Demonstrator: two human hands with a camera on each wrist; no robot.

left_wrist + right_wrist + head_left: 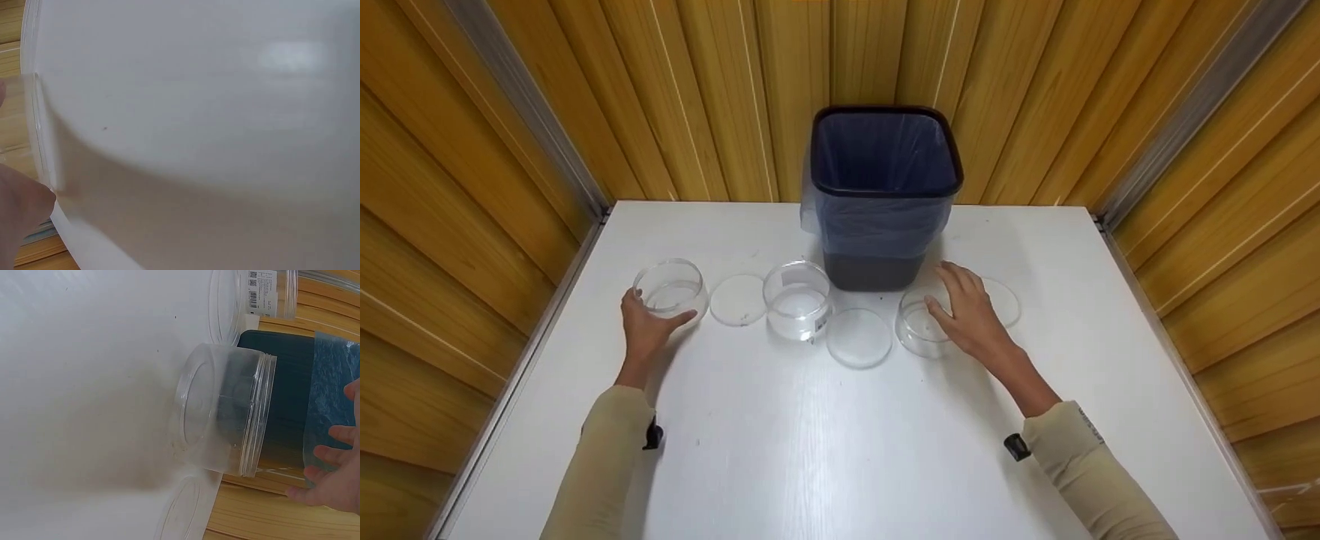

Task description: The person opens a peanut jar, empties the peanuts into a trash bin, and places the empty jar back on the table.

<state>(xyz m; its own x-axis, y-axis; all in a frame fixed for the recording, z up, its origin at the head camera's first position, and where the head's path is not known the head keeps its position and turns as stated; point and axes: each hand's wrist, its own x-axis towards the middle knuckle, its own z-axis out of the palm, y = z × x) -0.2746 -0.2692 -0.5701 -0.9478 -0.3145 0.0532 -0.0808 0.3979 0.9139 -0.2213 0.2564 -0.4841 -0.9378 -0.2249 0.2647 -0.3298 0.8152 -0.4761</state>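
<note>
My left hand (649, 334) grips a clear plastic jar (669, 276) at the left, with fingers and thumb on opposite sides; the left wrist view shows the thumb (28, 202) against its wall. At the right, my right hand (971, 322) is over another clear jar (913, 330), which stands upright without a lid. In the right wrist view the fingers (332, 458) are spread apart, away from that jar's threaded rim. A third clear jar (797, 306), also lidless and bearing a label, stands between them.
Three round clear lids lie flat beside the jars: one left lid (739, 300), one middle lid (859, 339) and one right lid (1006, 302), partly behind my hand. A bag-lined dark bin (874, 225) stands at the back of the white table (810, 450), before wood-patterned walls.
</note>
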